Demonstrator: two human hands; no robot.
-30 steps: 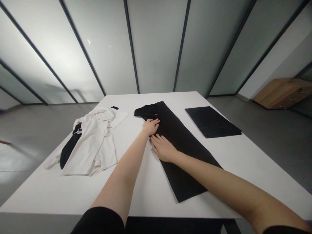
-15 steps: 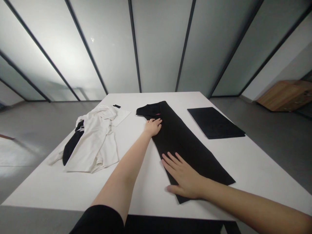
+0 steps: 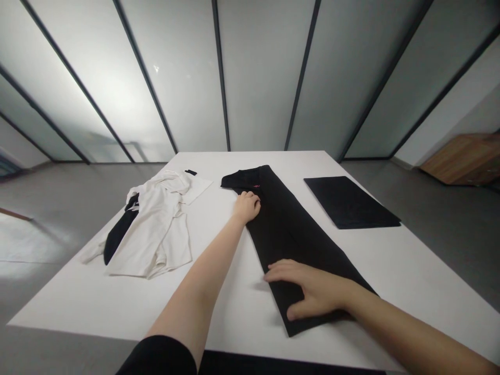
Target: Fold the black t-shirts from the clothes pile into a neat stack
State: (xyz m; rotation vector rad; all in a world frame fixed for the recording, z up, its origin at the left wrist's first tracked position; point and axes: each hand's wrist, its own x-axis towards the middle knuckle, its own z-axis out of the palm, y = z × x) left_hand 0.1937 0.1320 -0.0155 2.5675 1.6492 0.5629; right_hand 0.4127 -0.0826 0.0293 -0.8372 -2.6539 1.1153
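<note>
A black garment (image 3: 289, 229) lies folded into a long strip on the white table (image 3: 226, 312), its narrow end away from me. At the far end a flap sticks out to the left beside a small pink mark; whether this is a shirt or trousers, I cannot tell. My left hand (image 3: 247, 206) rests on its upper left edge, fingers drawn together and curled onto the cloth. Over the wide near end is my right hand (image 3: 308, 289), open, thumb apart from the bent fingers. It seems slightly raised, with its fingertips by the left edge.
Left of the garment lies a crumpled white garment (image 3: 152, 229) with a black piece (image 3: 122, 234) partly under it. Flat at the right side is a folded black cloth (image 3: 349, 203). Frosted glass panels (image 3: 258, 73) stand behind the table, and a wooden cabinet (image 3: 461, 159) is far right.
My right hand has gone from lying flat with spread fingers to a bent, lifted shape. My left hand's fingers have curled in at the same spot. The view has shifted slightly.
</note>
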